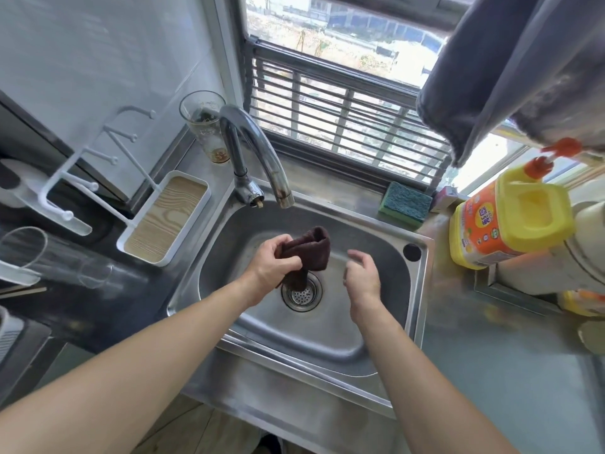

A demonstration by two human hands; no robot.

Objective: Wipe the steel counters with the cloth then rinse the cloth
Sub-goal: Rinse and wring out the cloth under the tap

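**Head view: dark cloth held over the steel sink**

Head camera looks down on a steel desk (491,371) with a sink (327,342) set into it, below a barred window (343,126). The left hand (273,263) grips a dark brown cloth (311,249), folded and hanging over the drain (301,294) beneath the curved tap (258,152). The right hand (361,276) hovers just beside the cloth, fingers loosely curled and holding nothing. A green sponge (406,204) lies on the ledge behind the sink. At the right stands an orange and yellow bottle (501,221); its label print is too small to read. Left of the sink sit a white rack (163,217) and a drinking glass (206,126). A grey towel (510,70) hangs at the upper right.
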